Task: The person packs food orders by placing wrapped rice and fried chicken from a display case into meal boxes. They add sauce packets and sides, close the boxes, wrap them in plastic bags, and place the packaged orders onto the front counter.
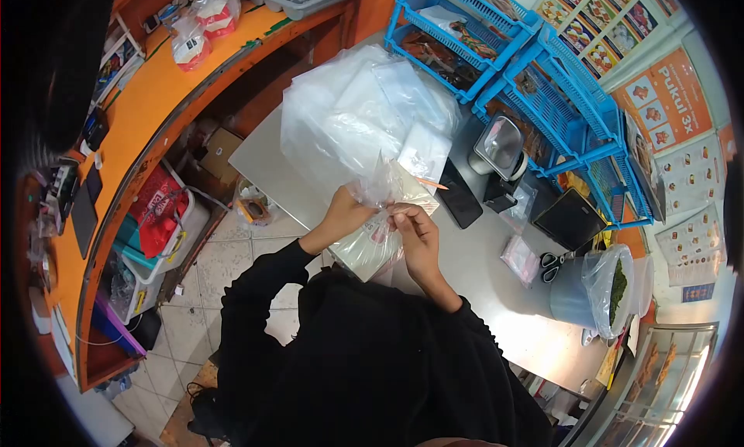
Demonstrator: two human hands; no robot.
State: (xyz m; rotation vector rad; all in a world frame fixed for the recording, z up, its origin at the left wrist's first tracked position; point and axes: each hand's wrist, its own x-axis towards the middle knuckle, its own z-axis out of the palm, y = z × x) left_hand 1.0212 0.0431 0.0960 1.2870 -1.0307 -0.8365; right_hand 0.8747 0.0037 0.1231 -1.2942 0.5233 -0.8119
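Observation:
Both hands are closed on a clear plastic bag (378, 191), its top bunched up between them. My left hand (346, 213) grips the gathered plastic from the left. Opposite it, my right hand (417, 234) pinches the bag with thumb and fingertips. What the bag holds is hard to make out, apart from some reddish print. Beneath the hands lies a pale, flat stack or packet (358, 255) on the grey table (484, 292). An orange pencil-like stick (432, 183) and a white plastic-wrapped packet (425, 151) lie just beyond the right hand.
A large heap of clear plastic bags (329, 110) covers the table's far side. Rightward are a black phone-like slab (460, 197), a metal container (500, 146), scissors (551, 266) and a plastic-lined bucket (577, 296). Blue racks (535, 98) stand behind; an orange counter (147, 110) curves along the left.

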